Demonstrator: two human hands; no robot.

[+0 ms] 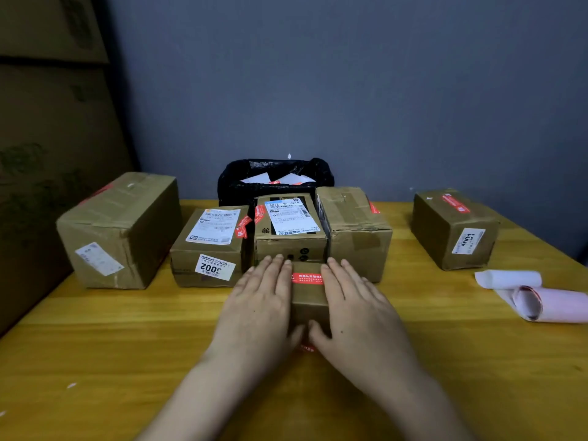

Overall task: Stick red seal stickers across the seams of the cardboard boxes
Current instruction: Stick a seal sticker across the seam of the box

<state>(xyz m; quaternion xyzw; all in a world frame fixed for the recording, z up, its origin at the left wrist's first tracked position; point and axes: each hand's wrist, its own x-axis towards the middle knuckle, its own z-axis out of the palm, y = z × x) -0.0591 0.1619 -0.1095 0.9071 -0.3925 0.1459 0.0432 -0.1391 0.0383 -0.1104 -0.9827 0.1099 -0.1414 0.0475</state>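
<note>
Cardboard small box (pixel 310 297) lies under both flat hands, left hand (pixel 261 300) and right hand (pixel 356 300), fingers straight, pressing its sides

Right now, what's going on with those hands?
Both hands, left and right, flat on small box. Red sticker across top. Nothing blocking.

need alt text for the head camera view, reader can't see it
Both hands, left hand and right hand, press flat on a small cardboard box with a red seal sticker on top. Five more boxes line the wooden table, with a sticker roll at right.
</note>
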